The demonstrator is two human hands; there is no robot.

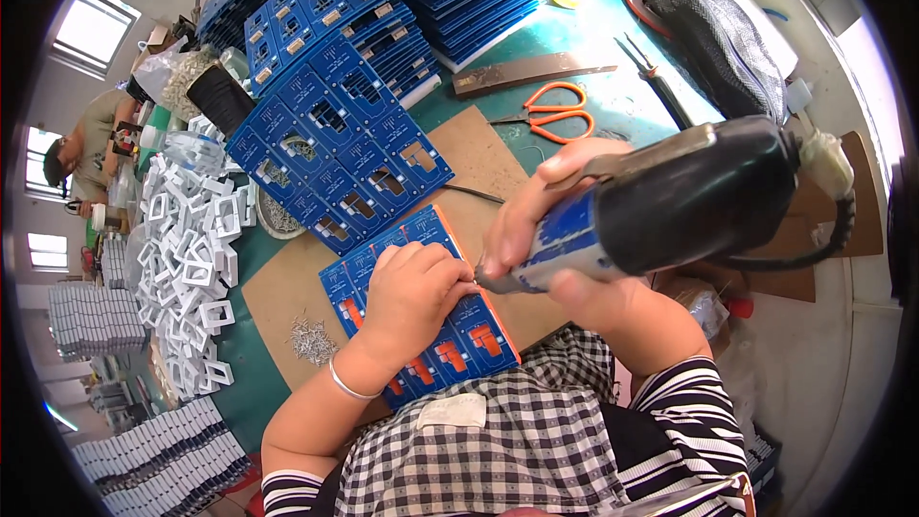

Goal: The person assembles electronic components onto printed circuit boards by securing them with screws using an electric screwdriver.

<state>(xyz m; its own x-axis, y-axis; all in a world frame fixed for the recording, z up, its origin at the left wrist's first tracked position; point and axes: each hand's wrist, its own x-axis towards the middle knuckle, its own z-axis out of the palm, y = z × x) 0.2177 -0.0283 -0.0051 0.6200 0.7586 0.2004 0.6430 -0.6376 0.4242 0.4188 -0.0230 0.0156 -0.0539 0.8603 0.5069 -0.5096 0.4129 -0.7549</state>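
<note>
My right hand [522,220] grips an electric screwdriver [694,196] with a black and blue-white body, held sideways. Its tip points left, at the right edge of a blue circuit board [493,356] in front of me. Orange parts [450,356] show in the board's cutouts, and an orange strip runs along its right edge. On top of the board rests my left hand [407,297], its fingers curled and pinched together beside the screwdriver tip. Whatever lies between those fingertips is hidden. A small heap of screws [311,340] lies left of the board on a brown sheet [273,292].
Another blue panel [325,148] leans beyond the work, before stacked blue panels [469,0]. White frames [187,268] are heaped at left. Orange-handled scissors [560,113], a brown bar [526,74] and a black pouch [723,43] lie at the back right. A person [91,148] sits far left.
</note>
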